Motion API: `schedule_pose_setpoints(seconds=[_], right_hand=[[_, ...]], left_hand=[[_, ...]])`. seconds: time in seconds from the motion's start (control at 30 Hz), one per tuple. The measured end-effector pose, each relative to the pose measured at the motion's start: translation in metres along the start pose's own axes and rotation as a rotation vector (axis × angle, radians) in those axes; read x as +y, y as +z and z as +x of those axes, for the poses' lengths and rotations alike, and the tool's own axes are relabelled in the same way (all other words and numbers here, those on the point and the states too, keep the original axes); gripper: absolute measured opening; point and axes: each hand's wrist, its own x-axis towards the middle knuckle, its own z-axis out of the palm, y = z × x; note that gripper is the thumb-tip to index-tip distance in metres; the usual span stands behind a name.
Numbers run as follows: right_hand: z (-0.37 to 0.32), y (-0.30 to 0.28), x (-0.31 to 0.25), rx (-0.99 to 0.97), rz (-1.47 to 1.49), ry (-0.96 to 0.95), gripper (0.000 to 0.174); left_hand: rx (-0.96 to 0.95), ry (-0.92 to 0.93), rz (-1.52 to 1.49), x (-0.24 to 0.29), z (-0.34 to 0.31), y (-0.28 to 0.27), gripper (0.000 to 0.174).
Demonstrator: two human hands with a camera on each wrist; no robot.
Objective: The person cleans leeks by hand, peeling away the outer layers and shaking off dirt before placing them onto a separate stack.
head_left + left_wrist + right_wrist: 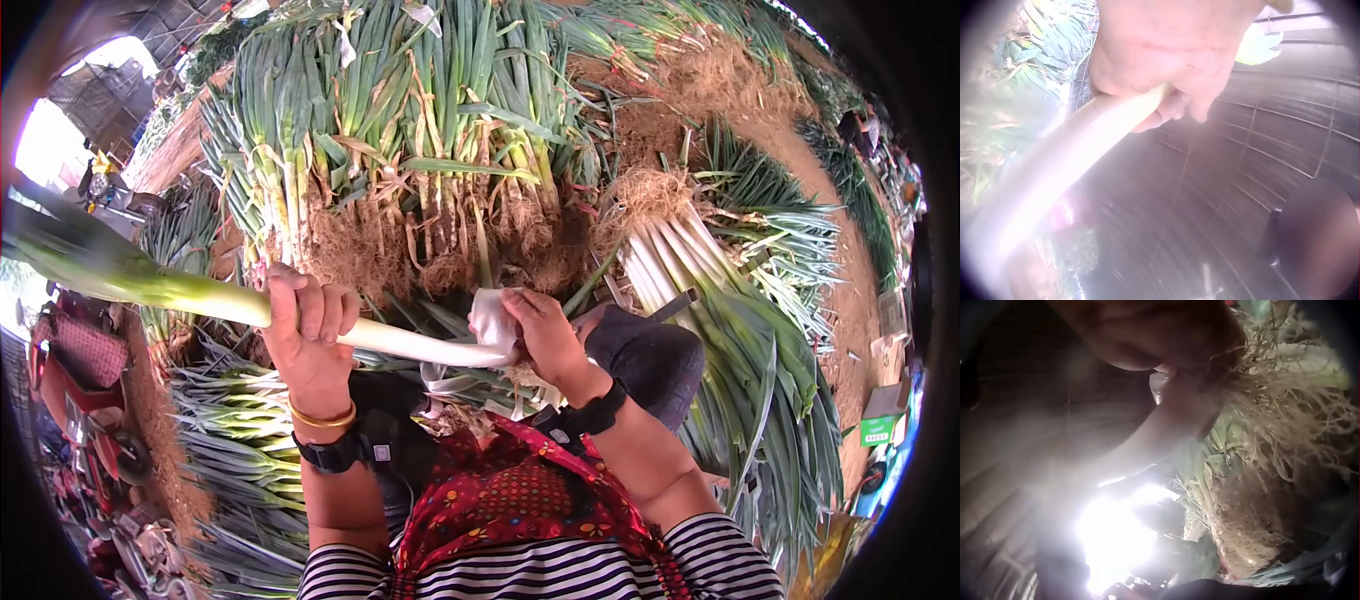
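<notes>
One long green onion [405, 341] lies across in front of the person, green leaves to the left and white root end to the right. The left hand [312, 335] grips its pale stalk, fingers curled round it; the left wrist view shows the stalk [1063, 159] passing under the palm. Near the root end, the right hand [552, 345] pinches a loose, whitish outer skin [491, 322] between thumb and fingers. Stringy roots [1285, 403] stick out beside that hand in the right wrist view, where the hand is dark and partly cut off.
A big upright row of green onions [400, 110] with earthy roots stands ahead. Cleaned white-stalked onions [680, 255] lie at the right, roots away from the person. More onions [245, 440] are stacked at the left. A red cart [85, 375] stands farther left.
</notes>
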Motion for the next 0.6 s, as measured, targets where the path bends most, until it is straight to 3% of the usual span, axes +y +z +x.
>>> schedule_pose_setpoints(seconds=[0.07, 0.1, 0.13, 0.2, 0.23, 0.33, 0.47, 0.53, 0.57, 0.6], right_hand=[[-0.006, 0.001, -0.011, -0.091, -0.601, -0.034, 0.033], [0.003, -0.003, -0.010, -0.225, -0.706, 0.137, 0.036], [0.001, -0.003, -0.007, -0.228, -0.706, 0.137, 0.036], [-0.010, 0.000, -0.001, -0.355, -0.962, -0.174, 0.038], [-0.018, 0.005, -0.004, -0.306, -0.856, -0.301, 0.034], [-0.021, 0.004, -0.003, -0.299, -0.924, -0.408, 0.028], [-0.017, -0.001, 0.008, -0.315, -0.900, -0.404, 0.019], [-0.014, -0.005, 0.013, -0.425, -0.825, -0.386, 0.021], [-0.014, -0.007, 0.012, -0.516, -0.771, -0.237, 0.036], [-0.018, -0.005, 0.005, -0.520, -0.770, -0.233, 0.036]], left_hand=[[0.006, 0.005, -0.009, 0.002, -0.001, -0.002, 0.026], [0.087, 0.027, 0.035, 0.002, 0.000, 0.000, 0.021], [0.088, 0.029, 0.038, 0.004, 0.001, -0.001, 0.021], [0.049, -0.001, 0.006, 0.009, 0.002, -0.004, 0.026], [0.049, -0.001, 0.006, 0.010, 0.002, -0.005, 0.026], [0.026, -0.039, -0.055, 0.012, 0.002, -0.007, 0.025], [-0.069, -0.016, -0.112, 0.018, 0.001, -0.007, 0.023], [-0.116, -0.016, -0.159, 0.022, 0.003, -0.009, 0.024], [-0.208, -0.007, -0.230, 0.024, 0.005, -0.011, 0.024], [-0.300, 0.004, -0.298, 0.026, 0.008, -0.012, 0.024]])
